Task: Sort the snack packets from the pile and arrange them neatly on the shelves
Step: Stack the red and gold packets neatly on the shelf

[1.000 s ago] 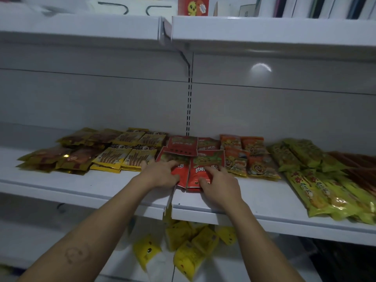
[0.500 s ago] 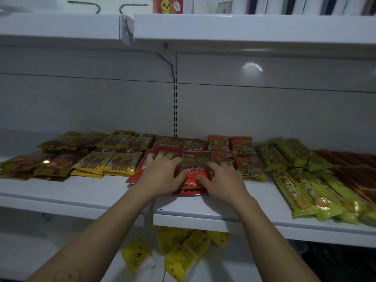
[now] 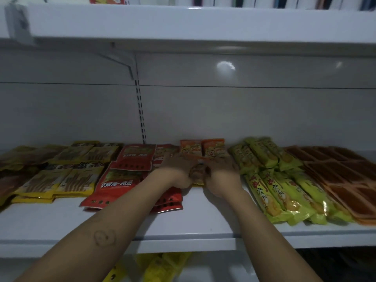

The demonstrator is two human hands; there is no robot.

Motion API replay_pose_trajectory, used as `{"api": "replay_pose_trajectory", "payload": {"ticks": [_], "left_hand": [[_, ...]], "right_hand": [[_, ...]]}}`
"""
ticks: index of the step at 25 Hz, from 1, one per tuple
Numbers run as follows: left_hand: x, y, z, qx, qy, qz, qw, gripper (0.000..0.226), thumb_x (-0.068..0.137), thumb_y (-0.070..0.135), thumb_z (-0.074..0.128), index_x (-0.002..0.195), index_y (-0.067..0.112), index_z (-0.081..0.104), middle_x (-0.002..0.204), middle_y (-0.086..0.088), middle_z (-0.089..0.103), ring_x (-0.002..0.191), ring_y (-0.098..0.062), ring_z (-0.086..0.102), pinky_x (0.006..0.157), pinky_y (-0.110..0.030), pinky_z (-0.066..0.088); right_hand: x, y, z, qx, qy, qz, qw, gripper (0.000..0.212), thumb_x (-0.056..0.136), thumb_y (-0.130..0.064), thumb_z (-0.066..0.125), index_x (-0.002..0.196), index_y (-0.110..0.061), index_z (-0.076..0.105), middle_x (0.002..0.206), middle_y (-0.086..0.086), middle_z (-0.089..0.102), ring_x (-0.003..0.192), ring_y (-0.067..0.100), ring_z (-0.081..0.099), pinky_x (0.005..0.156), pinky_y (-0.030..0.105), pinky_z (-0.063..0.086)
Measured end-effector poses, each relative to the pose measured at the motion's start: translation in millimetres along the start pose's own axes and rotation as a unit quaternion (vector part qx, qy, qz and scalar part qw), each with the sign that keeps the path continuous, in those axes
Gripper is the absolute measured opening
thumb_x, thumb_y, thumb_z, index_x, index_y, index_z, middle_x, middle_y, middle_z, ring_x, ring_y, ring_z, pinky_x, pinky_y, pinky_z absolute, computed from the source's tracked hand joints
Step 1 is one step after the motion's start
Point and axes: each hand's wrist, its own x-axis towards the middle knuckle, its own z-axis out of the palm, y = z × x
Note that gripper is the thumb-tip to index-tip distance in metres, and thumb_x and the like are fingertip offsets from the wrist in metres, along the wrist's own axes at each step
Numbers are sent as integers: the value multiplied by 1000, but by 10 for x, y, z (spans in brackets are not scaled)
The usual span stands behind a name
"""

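Shelf (image 3: 203,220) middle holds the orange snack packets (image 3: 212,148), long axis near-to-far, between my left hand (image 3: 175,169) and right hand (image 3: 221,169), both equally close; blur hides whether either grip clasps them.

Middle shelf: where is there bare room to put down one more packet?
Bare shelf shows in front of the orange packets, between the red packets and the green packets, and along the front edge before the yellow packets. Farther back the groups lie close side by side, from yellow to brown packets.
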Motion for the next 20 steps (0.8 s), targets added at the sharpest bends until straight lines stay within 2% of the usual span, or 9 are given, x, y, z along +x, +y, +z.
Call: {"api": "replay_pose_trajectory", "payload": {"ticks": [2, 5, 7, 9, 12, 14, 17, 20], "left_hand": [[101, 12, 17, 31, 6, -2, 1000, 58, 95, 58, 41, 149, 44, 27, 152, 2, 40, 138, -29, 32, 112, -54, 14], [111, 11, 31, 59, -6, -9, 998, 62, 94, 63, 39, 150, 37, 30, 150, -3, 42, 139, -31, 32, 113, -53, 14], [109, -1, 38, 68, -25, -20, 997, 65, 94, 67, 35, 151, 36, 30, 150, -4, 42, 139, -32, 32, 113, -54, 14], [110, -15, 2, 50, -36, -22, 998, 63, 93, 67, 36, 148, 36, 35, 145, -3, 48, 136, -31, 36, 111, -54, 17], [73, 27, -101, 5, -27, -9, 1000, 53, 95, 65, 36, 136, 34, 49, 125, 0, 58, 124, -27, 46, 110, -52, 22], [76, 28, -140, -31, 4, -8, 999, 46, 98, 59, 36, 134, 33, 51, 118, 0, 60, 124, -27, 47, 112, -51, 21], [246, -90, -118, -12, 43, -28, 999, 54, 98, 58, 37, 144, 31, 41, 141, -7, 49, 134, -30, 38, 114, -51, 17], [516, -211, -125, 30, 11, -67, 997, 62, 96, 62, 36, 151, 36, 27, 149, -12, 41, 136, -36, 36, 113, -54, 16]], "right_hand": [[95, 58, 31, -9, 4, 21, 1000, 37, 87, -29, 53, 124, -27, 60, 127, 5, 57, 123, 32, 46, 104, 37, 37], [181, 134, 78, -8, -63, 26, 998, 38, 85, -21, 54, 122, -22, 57, 132, 5, 54, 124, 30, 46, 102, 39, 43], [198, 170, 65, -11, -69, 10, 997, 33, 89, -22, 51, 121, -22, 57, 130, 4, 55, 121, 29, 49, 97, 39, 47], [212, 182, 41, -10, -67, -1, 998, 29, 92, -23, 48, 119, -22, 59, 128, 4, 56, 117, 28, 52, 91, 36, 49], [268, 206, -19, -10, -69, -4, 998, 22, 91, -25, 47, 109, -23, 61, 120, 3, 60, 109, 28, 56, 82, 33, 49], [356, 236, -71, 3, -66, 16, 998, 21, 92, -28, 47, 105, -25, 63, 117, 2, 62, 106, 28, 57, 83, 34, 50], [518, 274, -159, 25, -57, 48, 997, 32, 95, -31, 49, 124, -21, 58, 125, 7, 59, 114, 31, 57, 89, 36, 50], [753, 285, -174, 8, -36, 79, 996, 37, 98, -34, 47, 130, -16, 52, 128, 12, 54, 115, 33, 56, 84, 36, 48]]}}
